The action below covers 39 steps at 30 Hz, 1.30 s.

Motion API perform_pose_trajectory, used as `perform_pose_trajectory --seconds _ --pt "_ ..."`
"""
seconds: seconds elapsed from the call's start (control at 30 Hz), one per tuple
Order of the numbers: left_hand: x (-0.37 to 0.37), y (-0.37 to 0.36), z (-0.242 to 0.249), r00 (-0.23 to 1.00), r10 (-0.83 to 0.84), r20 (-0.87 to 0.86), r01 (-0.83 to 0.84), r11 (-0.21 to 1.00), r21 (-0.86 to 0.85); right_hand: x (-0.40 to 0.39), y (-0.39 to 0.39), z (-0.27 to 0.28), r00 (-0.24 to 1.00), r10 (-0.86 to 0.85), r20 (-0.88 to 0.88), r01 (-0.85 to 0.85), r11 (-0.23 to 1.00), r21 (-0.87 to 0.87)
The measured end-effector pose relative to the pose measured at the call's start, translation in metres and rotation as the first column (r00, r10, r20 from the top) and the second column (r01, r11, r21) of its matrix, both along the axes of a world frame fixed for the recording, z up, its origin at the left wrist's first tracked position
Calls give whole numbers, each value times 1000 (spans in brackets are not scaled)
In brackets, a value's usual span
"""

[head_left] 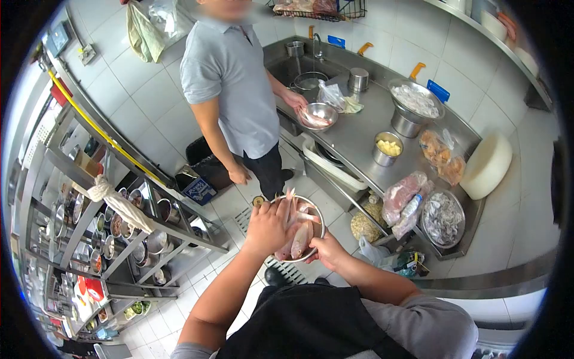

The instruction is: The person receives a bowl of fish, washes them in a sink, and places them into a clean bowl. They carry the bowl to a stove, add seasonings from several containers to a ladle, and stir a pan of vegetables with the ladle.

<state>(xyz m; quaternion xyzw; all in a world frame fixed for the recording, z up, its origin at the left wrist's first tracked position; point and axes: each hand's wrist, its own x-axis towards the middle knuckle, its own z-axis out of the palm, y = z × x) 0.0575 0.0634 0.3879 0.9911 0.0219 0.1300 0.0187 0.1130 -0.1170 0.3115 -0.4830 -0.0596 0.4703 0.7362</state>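
A round metal bowl [322,223] holding several pinkish fish [301,239] is in front of my body, above the tiled floor. My right hand [330,251] grips its lower right rim, fingers partly under the bowl. At the left rim lies my left hand [267,227], its fingers reaching over the edge onto the fish; whether they grip a fish or the rim is hidden. Across from me stands a person in a grey shirt [230,84], whose hand touches a smaller metal bowl [326,113] with fish in it at the counter's edge.
The steel counter [359,143] carries a pot of yellow pieces [388,148], a colander [418,102], bagged meat [403,197] and a bowl with plastic [443,219]. A sink [302,66] is at the back. Metal shelving [173,242] with many containers stands left.
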Motion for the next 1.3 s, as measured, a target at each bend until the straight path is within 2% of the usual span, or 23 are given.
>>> perform_pose_trajectory --seconds 0.1,0.2,0.27,0.37,0.43,0.5,0.57,0.63,0.67,0.7,0.77,0.87,0.9,0.97,1.03,1.1,1.17,1.2,1.23,1.3 --pt "10 28 -5 999 43 -21 -43 999 -33 10 26 -7 999 29 15 -29 998 -57" --pt "27 54 -17 994 51 -93 -53 999 -15 21 52 -13 997 10 -73 -20 991 -129" --pt "47 70 -17 970 125 -210 -143 987 -73 29 66 -7 998 -22 -66 12 990 -138" --pt "82 97 -32 976 97 -196 -132 976 -175 56 89 -5 994 -97 -59 88 986 -139" --pt "107 110 -39 982 44 -186 -76 983 -167 75 101 2 977 -208 -45 198 965 -172" --pt "136 117 -39 994 -31 -102 14 987 -162 94 102 -6 964 -264 -32 256 953 -162" --pt "164 118 -35 992 -95 -85 74 972 -224 109 100 -12 951 -302 -70 290 947 -140" --pt "191 115 -27 964 -243 -112 203 936 -287 118 101 2 917 -393 -71 383 915 -124" --pt "204 113 -22 929 -301 -217 204 903 -377 126 100 5 899 -437 -32 431 896 -108" --pt "218 111 -22 917 -328 -228 227 898 -376 136 98 6 877 -480 5 479 873 -92" --pt "242 103 -26 912 -399 96 407 850 -334 160 95 4 849 -529 24 527 841 -119" --pt "277 94 -7 891 -447 75 438 807 -395 198 93 9 809 -588 11 586 803 -107" --pt "287 90 0 891 -448 66 431 794 -428 213 91 6 804 -594 -9 593 804 -51" --pt "304 82 14 887 -459 51 443 812 -380 247 92 7 803 -595 -37 596 802 28" --pt "328 79 17 870 -493 13 474 829 -298 276 93 16 790 -612 -14 612 791 -3" --pt "358 78 18 882 -470 46 464 844 -269 301 92 14 788 -615 -14 615 788 30" --pt "396 81 22 910 -407 81 406 831 -381 328 89 12 843 -535 -64 539 838 87" --pt "418 85 22 907 -407 110 409 786 -463 340 90 10 851 -520 -77 525 846 89" --pt "439 90 23 914 -394 99 393 796 -460 352 91 8 856 -509 -92 517 848 119" --pt "473 101 27 922 -322 -215 151 811 -565 371 93 7 864 -490 -116 503 851 150"
